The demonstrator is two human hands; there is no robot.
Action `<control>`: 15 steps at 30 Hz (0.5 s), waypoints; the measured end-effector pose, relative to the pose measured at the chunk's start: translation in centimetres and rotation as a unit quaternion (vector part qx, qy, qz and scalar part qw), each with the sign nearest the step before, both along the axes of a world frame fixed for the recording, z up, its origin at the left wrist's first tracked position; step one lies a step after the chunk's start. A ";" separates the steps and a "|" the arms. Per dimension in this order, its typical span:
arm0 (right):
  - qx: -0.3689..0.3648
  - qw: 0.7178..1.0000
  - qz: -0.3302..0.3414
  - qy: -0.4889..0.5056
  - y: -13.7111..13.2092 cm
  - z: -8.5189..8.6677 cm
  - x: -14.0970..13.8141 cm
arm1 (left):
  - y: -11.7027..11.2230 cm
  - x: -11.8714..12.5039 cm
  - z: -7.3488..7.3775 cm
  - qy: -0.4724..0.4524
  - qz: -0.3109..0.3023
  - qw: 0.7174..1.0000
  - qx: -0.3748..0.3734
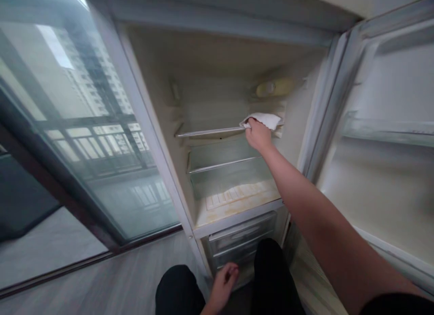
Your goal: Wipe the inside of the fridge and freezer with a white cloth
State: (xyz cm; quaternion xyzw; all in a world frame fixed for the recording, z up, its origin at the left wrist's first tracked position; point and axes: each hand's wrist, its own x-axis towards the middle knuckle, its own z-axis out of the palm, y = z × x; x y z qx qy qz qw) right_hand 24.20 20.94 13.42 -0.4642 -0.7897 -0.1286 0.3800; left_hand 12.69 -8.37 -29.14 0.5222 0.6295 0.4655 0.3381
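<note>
My right hand [259, 135] reaches into the open fridge [233, 222] and grips a white cloth [267, 120]. The cloth lies over the right part of the upper glass shelf's front edge [210, 132], with my fingers closed around it there. Low down, between my knees, my left hand [224, 281] is loosely closed with curled fingers, and nothing shows in it. Below the upper shelf sits a second glass shelf [225, 165]. Yellowish stains mark the fridge floor [237, 207].
The fridge door [379, 179] stands wide open on the right, with a door shelf [389, 129]. Clear drawers [244, 233] are below the compartment. A yellowish lamp cover [276, 87] is on the inner right wall. Left is a glass sliding door [135, 193].
</note>
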 end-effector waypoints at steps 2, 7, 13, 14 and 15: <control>-0.007 1.000 0.024 -0.019 0.0 0.8 0.3 | -0.3 -3.3 4.9 0.083 0.004 0.987 0.138; -0.027 0.992 0.102 -0.076 0.0 3.1 -1.0 | 3.5 -10.8 22.2 0.268 0.294 0.744 0.537; -0.091 0.915 0.383 -0.085 -1.4 6.0 -7.0 | 8.7 -12.0 27.4 0.322 0.374 0.757 0.429; -0.092 0.910 0.394 -0.094 -1.5 6.4 -7.9 | 8.7 -12.0 27.0 0.328 0.369 0.761 0.421; -0.092 0.917 0.373 -0.109 -1.5 6.8 -8.8 | 8.5 -11.9 26.5 0.333 0.365 0.761 0.421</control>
